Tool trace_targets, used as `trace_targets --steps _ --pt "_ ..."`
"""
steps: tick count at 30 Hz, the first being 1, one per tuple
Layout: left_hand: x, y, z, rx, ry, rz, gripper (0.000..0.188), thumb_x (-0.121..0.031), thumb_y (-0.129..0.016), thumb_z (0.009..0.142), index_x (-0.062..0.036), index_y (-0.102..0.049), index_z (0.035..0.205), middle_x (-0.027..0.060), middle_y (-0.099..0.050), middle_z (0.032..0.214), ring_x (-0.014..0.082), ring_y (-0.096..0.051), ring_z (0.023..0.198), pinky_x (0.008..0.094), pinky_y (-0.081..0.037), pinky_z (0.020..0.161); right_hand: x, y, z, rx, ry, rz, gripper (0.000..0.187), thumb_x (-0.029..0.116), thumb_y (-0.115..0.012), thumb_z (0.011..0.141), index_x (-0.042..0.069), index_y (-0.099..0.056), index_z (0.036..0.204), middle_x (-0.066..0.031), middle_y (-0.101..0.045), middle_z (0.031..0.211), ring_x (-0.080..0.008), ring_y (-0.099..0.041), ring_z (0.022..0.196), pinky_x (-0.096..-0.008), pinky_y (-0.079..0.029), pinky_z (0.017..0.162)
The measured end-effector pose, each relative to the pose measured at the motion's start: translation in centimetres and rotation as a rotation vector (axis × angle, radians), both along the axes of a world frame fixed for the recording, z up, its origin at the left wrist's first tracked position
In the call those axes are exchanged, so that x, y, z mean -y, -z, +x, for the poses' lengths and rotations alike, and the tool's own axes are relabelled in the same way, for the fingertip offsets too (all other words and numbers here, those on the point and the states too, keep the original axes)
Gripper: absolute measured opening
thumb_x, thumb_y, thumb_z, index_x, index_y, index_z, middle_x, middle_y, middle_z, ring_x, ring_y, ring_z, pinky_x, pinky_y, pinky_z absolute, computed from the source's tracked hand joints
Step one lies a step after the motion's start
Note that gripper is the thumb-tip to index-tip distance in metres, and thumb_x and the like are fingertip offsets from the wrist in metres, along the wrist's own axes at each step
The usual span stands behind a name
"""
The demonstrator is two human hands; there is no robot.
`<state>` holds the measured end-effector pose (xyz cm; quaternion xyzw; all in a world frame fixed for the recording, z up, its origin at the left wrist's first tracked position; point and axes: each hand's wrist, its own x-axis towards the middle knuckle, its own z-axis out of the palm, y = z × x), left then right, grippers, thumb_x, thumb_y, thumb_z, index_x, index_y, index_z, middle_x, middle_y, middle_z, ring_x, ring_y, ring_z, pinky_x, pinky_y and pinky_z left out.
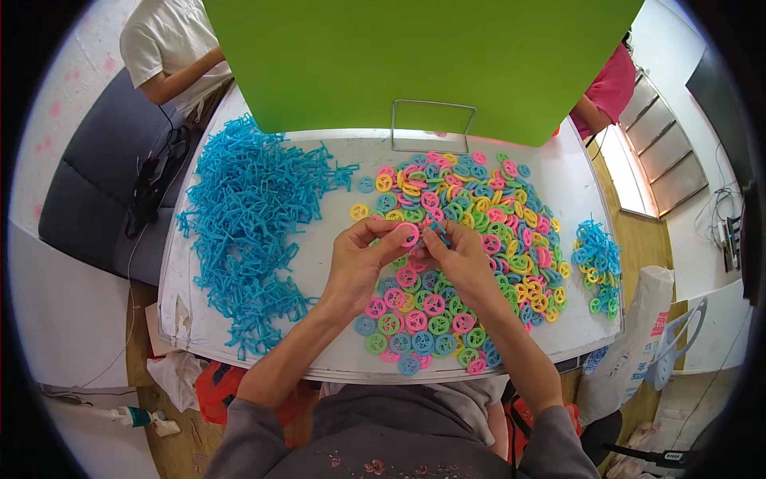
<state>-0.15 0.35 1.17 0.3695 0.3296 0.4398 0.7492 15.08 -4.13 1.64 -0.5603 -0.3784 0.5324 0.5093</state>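
Over the middle of the white table (pixel 327 239), my two hands are close together. Thumb and fingers of my left hand (pixel 356 259) pinch a small pink plastic wheel (pixel 408 235). My right hand (pixel 463 262) is closed on a small blue plastic piece (pixel 438 228) beside the wheel; its fingers partly cover the piece. Beneath and around my hands spreads a heap of spoked plastic wheels (pixel 511 279) in pink, yellow, green and blue. To the left lies a large tangled heap of thin blue plastic pieces (pixel 247 231).
A tall green board (pixel 423 64) rises at the table's far side, with a metal wire frame (pixel 393 128) against it. At the right edge sits a small pile of blue pieces and wheels (pixel 596 251). People sit beyond, left and right. A white sack (pixel 630 351) stands right.
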Motion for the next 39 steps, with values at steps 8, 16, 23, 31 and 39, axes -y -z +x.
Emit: trace_targets --steps 8,16,23,31,39 --pt "0.7 0.3 0.4 -0.091 -0.083 0.32 0.01 0.004 -0.065 0.083 0.002 -0.059 0.089 0.0097 -0.064 0.092 0.0133 -0.062 0.086 0.0251 -0.052 0.079 0.2 -0.6 -0.1 -0.326 0.011 -0.037 0.026 0.021 -0.058 0.093 -0.004 -0.06 0.099 -0.0079 -0.065 0.084 -0.0156 -0.065 0.076 -0.0295 -0.056 0.071" --pt "0.3 -0.3 0.2 -0.168 -0.171 0.413 0.014 0.0 -0.066 0.084 0.0015 -0.056 0.093 0.0084 -0.061 0.094 0.0136 -0.062 0.087 0.0254 -0.052 0.078 0.4 -0.5 -0.6 -0.067 -0.015 0.082 0.021 0.017 -0.063 0.089 -0.001 -0.063 0.1 -0.0058 -0.065 0.087 -0.0121 -0.064 0.076 -0.0249 -0.053 0.069" --pt "-0.2 -0.7 -0.2 -0.132 -0.089 0.298 0.015 -0.006 -0.066 0.085 0.0019 -0.056 0.094 0.0094 -0.061 0.098 0.0151 -0.063 0.089 0.0276 -0.055 0.077 0.2 -1.4 0.2 0.524 0.038 0.466 0.022 0.005 -0.072 0.078 0.002 -0.066 0.099 -0.0065 -0.065 0.09 -0.0131 -0.064 0.073 -0.0247 -0.052 0.065" --pt "0.0 0.2 0.1 -0.087 -0.078 0.325 0.02 -0.006 -0.059 0.09 0.0061 -0.057 0.106 0.0133 -0.062 0.105 0.0162 -0.064 0.089 0.0283 -0.055 0.08 0.3 -1.1 0.2 0.849 0.116 0.56 0.017 0.008 -0.073 0.076 0.004 -0.069 0.092 -0.008 -0.066 0.077 -0.0141 -0.064 0.067 -0.0256 -0.05 0.059" --pt "0.0 0.8 -0.1 -0.091 -0.081 0.3 0.02 -0.008 -0.061 0.089 0.0053 -0.06 0.104 0.0132 -0.061 0.107 0.0171 -0.064 0.092 0.0288 -0.056 0.08 0.3 -0.1 -0.5 0.716 0.15 0.539 0.015 0.013 -0.071 0.079 0.002 -0.068 0.09 -0.0092 -0.068 0.074 -0.0172 -0.066 0.061 -0.0261 -0.049 0.054"
